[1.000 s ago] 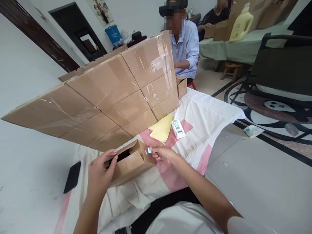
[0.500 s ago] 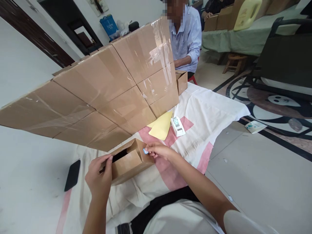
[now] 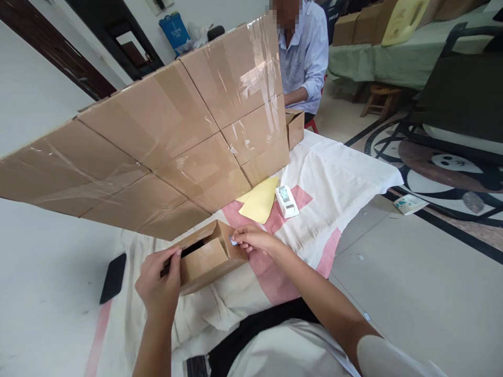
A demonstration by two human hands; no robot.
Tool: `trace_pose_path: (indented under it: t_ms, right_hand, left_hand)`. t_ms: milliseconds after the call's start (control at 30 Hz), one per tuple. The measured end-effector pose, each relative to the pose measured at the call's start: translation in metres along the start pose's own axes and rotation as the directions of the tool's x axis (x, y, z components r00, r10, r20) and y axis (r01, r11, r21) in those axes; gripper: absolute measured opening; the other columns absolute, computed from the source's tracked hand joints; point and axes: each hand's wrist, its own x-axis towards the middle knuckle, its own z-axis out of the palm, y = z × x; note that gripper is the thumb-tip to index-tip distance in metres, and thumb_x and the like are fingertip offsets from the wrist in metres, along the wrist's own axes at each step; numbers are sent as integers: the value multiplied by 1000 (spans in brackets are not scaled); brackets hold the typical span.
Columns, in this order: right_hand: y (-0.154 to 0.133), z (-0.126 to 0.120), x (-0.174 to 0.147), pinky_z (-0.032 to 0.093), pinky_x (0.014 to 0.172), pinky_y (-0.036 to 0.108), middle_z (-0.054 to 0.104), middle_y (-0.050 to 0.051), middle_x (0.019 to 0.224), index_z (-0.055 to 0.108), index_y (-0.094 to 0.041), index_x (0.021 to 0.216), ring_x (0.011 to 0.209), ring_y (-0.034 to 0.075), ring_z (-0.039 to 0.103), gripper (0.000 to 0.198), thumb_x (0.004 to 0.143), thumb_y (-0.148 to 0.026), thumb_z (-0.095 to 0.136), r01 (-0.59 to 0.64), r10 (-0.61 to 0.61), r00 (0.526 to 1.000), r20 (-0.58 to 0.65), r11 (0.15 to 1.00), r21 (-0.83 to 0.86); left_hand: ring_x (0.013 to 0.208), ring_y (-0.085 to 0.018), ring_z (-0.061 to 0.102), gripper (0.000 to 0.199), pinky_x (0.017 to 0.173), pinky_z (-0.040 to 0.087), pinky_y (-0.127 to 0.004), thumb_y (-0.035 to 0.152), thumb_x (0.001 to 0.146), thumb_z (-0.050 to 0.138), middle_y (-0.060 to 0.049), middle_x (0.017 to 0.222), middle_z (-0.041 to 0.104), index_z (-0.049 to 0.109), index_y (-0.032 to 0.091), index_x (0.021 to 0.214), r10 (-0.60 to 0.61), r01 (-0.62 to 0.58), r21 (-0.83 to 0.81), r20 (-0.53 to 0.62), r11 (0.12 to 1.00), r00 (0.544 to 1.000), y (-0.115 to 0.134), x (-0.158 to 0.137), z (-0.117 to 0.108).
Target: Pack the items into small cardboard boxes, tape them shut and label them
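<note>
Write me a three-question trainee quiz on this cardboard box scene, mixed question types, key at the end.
1. True or false: the left hand grips the near end of the small cardboard box.
2. Multiple choice: what does the right hand pinch against the box's far end? A) a small blue and white sticker B) a pen C) a roll of tape
3. Fill in: the yellow sheet lies on the cloth right beside a small ____ device.

Key: 1 true; 2 A; 3 white.
</note>
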Motion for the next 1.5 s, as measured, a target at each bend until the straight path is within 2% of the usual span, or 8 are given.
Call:
trace_pose_path:
  t_ms: [200, 300, 433, 533, 600, 1000, 1233, 1500]
  right_hand:
    - [3, -5, -3, 17, 45, 21, 37, -10, 54, 42, -22, 63, 46, 6, 28, 46, 72, -45, 80, 9, -29, 990, -137, 989, -148]
    - [5, -5, -12, 26, 49, 22, 42, -8, 55, 42, -21, 60, 52, 8, 36, 47, 67, -35, 86, 64, -135, 950, -282, 966, -249]
    - [12, 12, -31, 48, 78, 28, 66, 2, 96, 71, -20, 93, 85, 15, 59, 12, 84, -28, 73, 266, -376, 868, -324, 904, -335]
    - [23, 28, -42, 49, 95, 36, 64, 7, 115, 75, -22, 114, 106, 19, 62, 26, 95, -30, 61, 436, -543, 799, -258, 819, -373]
    - [31, 34, -46, 49, 100, 38, 61, 8, 116, 76, -23, 118, 111, 20, 61, 28, 96, -31, 59, 461, -572, 775, -267, 802, -381]
    - [32, 42, -39, 39, 116, 41, 53, 9, 121, 70, -22, 131, 124, 19, 53, 36, 100, -29, 51, 388, -532, 804, -266, 808, -444]
    - [25, 53, -50, 43, 114, 40, 53, 9, 121, 65, -24, 137, 123, 20, 54, 40, 103, -26, 45, 341, -542, 797, -268, 770, -540]
    - [11, 55, -56, 47, 109, 43, 56, 9, 114, 60, -22, 142, 114, 22, 56, 43, 104, -26, 41, 257, -503, 835, -222, 714, -651]
  left_hand:
    - [91, -22, 70, 13, 84, 55, -37, 31, 96, 60, -5, 94, 76, 71, 24, 95, 2, -2, 16, -6, 1000, 1000, 0, 0, 2]
    - [89, -22, 70, 13, 83, 55, -37, 30, 96, 60, -5, 94, 76, 71, 23, 95, -8, 8, -4, -14, 1000, 1000, 1, 0, 2]
    - [89, -22, 70, 13, 82, 55, -37, 29, 96, 60, -5, 95, 76, 71, 23, 96, -18, 18, -4, -18, 1000, 1000, 4, 0, 2]
    - [89, -22, 70, 12, 82, 55, -36, 27, 95, 60, -5, 93, 76, 71, 23, 96, 0, 1, 6, -24, 1000, 1000, 4, -1, 2]
    - [89, -22, 70, 11, 82, 55, -36, 26, 95, 61, -5, 93, 76, 71, 23, 96, 17, -17, 10, -18, 1000, 1000, 3, -1, 1]
    - [90, -20, 69, 9, 84, 55, -36, 20, 94, 63, -5, 94, 77, 72, 22, 97, 71, -70, 15, -19, 997, 997, 0, -2, 4]
    - [85, -19, 69, 9, 79, 54, -33, 14, 90, 69, -6, 89, 76, 72, 21, 95, 138, -139, -15, -65, 990, 988, -3, -1, 6]
    - [87, -19, 70, 9, 85, 54, -35, 17, 91, 69, -3, 93, 76, 72, 23, 96, 185, -182, -42, 108, 982, 977, -7, 1, 8]
